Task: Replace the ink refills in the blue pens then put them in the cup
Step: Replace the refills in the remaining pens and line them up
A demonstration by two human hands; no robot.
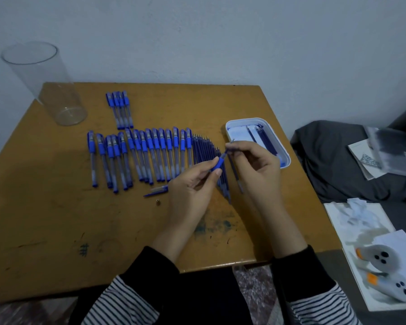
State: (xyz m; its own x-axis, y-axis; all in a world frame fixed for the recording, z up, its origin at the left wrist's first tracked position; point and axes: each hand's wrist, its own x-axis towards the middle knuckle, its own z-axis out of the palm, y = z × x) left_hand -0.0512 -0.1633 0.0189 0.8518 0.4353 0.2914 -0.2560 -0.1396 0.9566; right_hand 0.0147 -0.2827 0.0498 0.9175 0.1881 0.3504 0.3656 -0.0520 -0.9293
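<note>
Single head-worn wide-angle view, tipped forward and down over the table.

Set above the table's near edge, facing the wall behind its far edge. Close: sleeves at the bottom border, left hand on a pen and right hand on a refill over the table's middle. Wide enough to take in the cup at the table's far left corner, the tray by its right edge and bedding right of the table.

The left hand grips a blue pen, its refill pinched by the right hand; capped pens lie rowed leftward.
</note>
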